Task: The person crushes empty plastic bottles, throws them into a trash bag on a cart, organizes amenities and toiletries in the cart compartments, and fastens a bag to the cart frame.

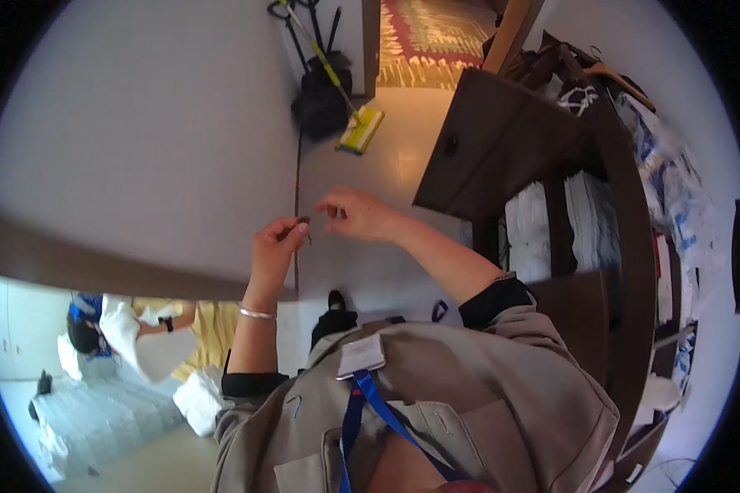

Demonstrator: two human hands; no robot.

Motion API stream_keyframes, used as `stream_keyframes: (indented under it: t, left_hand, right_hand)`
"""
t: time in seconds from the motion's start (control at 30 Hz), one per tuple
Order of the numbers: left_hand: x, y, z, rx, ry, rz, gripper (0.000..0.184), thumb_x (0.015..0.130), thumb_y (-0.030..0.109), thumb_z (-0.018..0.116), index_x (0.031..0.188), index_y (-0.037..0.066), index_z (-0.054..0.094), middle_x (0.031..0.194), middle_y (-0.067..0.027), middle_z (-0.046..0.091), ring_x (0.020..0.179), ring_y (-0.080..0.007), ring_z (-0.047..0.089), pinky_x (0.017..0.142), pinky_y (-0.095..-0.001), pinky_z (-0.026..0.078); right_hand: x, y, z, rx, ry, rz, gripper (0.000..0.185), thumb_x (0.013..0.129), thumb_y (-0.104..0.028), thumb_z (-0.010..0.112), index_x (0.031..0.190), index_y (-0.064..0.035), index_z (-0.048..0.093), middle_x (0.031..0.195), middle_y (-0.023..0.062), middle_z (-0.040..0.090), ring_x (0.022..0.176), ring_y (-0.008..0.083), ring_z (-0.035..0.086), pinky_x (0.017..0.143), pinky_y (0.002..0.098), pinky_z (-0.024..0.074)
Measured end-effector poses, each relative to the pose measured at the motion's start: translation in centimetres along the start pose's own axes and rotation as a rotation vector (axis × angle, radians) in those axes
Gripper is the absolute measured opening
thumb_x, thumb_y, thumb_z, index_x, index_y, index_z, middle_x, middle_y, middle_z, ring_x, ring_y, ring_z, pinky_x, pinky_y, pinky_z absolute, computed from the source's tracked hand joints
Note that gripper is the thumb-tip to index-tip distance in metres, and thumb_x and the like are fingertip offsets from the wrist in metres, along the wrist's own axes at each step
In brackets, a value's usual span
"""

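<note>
My left hand (281, 242) is closed in a pinch on a small dark object (304, 220), too small to identify, with a thin bit hanging below it. A silver bangle circles that wrist. Close by on the right, my right hand (349, 215) is held with its fingers curled and apart, touching nothing that I can see. A narrow gap separates its fingertips from the small dark object. Both hands are raised in front of my chest, above the pale floor (386, 181).
A yellow-green mop (360, 130) and black bags (321, 103) stand ahead by the grey wall (156, 140). On the right, a dark cabinet door (493, 140) is open beside shelves of folded white linen (528, 234). Another person (152, 329) handles white cloth at lower left.
</note>
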State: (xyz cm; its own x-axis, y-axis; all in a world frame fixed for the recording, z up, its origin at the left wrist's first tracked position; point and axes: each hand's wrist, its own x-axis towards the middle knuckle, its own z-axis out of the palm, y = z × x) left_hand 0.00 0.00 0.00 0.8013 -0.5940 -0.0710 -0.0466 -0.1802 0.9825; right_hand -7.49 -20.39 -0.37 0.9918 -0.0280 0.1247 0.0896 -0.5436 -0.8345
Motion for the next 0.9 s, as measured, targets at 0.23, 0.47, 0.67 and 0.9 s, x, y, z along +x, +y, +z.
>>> stream_keyframes:
  t: [0.23, 0.47, 0.67, 0.9]
  left_hand:
    - [21.6, 2.0, 1.3, -0.225, -0.1, 0.068, 0.016, 0.088, 0.014, 0.068, 0.098, 0.001, 0.068, 0.08, -0.0003, 0.064, 0.069, -0.0085, 0.054, 0.064, -0.024, 0.046]
    - [43.5, 3.4, 1.2, 0.209, -0.12, 0.034, 0.013, 0.086, 0.017, 0.07, 0.087, 0.004, 0.07, 0.075, 0.0009, 0.063, 0.066, -0.008, 0.054, 0.061, -0.0232, 0.045]
    - [60.0, 6.0, 7.3, -0.055, -0.713, -0.29, 0.016, 0.089, 0.019, 0.068, 0.095, 0.005, 0.066, 0.076, 0.0018, 0.061, 0.065, -0.0087, 0.053, 0.061, -0.0227, 0.043]
    - [76.1, 9.1, 17.1, -0.202, -0.871, -0.409, 0.016, 0.091, 0.019, 0.066, 0.096, 0.005, 0.063, 0.077, -0.0002, 0.06, 0.068, -0.0112, 0.056, 0.066, -0.025, 0.047]
  right_hand:
    - [16.6, 9.1, -7.1, 0.208, -0.096, 0.032, 0.03, 0.076, -0.028, 0.075, 0.096, -0.0059, 0.068, 0.086, 0.0122, 0.063, 0.081, 0.0254, 0.062, 0.074, 0.0383, 0.0495]
    - [30.8, 15.5, -18.0, -0.3, 0.122, -0.014, 0.017, 0.081, -0.013, 0.069, 0.096, -0.0057, 0.068, 0.086, 0.0114, 0.066, 0.082, 0.0263, 0.065, 0.074, 0.0348, 0.0507]
    - [37.8, 23.1, -30.3, 0.218, -0.097, 0.073, 0.024, 0.081, -0.01, 0.07, 0.105, -0.0051, 0.069, 0.085, 0.0079, 0.069, 0.078, 0.0168, 0.065, 0.072, 0.0307, 0.0518]
    - [43.6, 33.4, -43.8, 0.47, 0.108, 0.035, 0.018, 0.081, -0.014, 0.071, 0.09, 0.001, 0.07, 0.073, 0.0071, 0.068, 0.062, 0.0135, 0.063, 0.059, 0.0279, 0.051]
